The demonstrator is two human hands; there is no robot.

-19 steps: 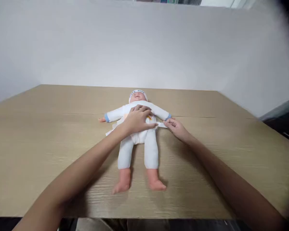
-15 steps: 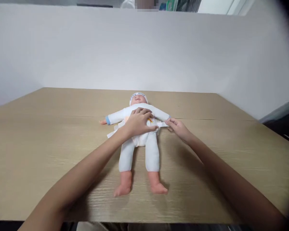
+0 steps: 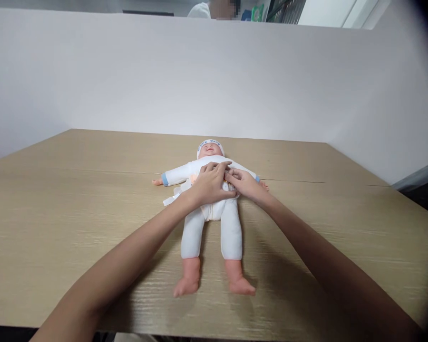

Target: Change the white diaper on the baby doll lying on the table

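Baby doll on its back sits at the middle of the frame, lying on a light wooden table with its head toward the top of the picture and its bare feet toward the bottom. It wears a white one-piece suit with blue cuffs and a white cap. No box, tray or other holder shows on the table, so nothing is contained in anything.

A crumpled white piece, apparently a diaper, sticks out from under the doll's waist on the left of the frame.

The left hand lies palm down on the doll's belly, fingers spread and bent loosely, pressing rather than gripping. The right hand comes in from the right of the frame and meets it at the belly, fingertips drawn together at a small white tab with a spot of orange; whether they actually pinch it cannot be told. The two hands touch or nearly touch.

A plain white partition fills the upper half of the frame, and above its top edge part of another person shows.
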